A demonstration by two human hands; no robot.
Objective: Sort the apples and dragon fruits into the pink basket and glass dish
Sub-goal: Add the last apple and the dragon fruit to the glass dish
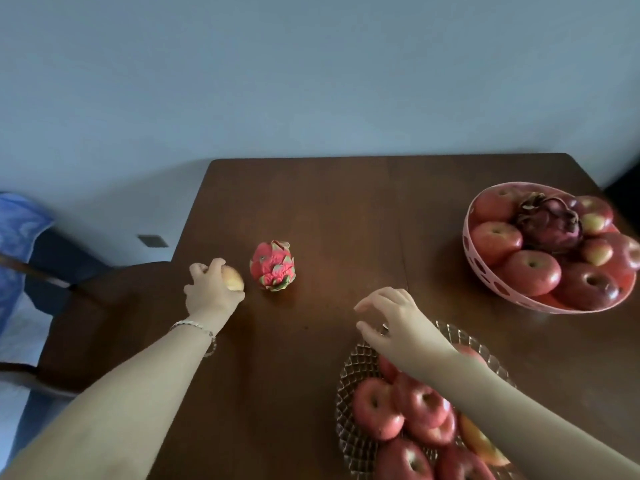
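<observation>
Dark wood bench, and your left hand is wrapped around a pale apple near the left edge, grip closed on it, ready to lift. Just beside it a pink dragon fruit stands loose, next in line, I'd judge. Your right hand hovers empty, fingers spread, over the far rim of the dish, which holds apples only. The basket at far right carries apples with a dark dragon fruit on top, so sorting isn't finished.
</observation>
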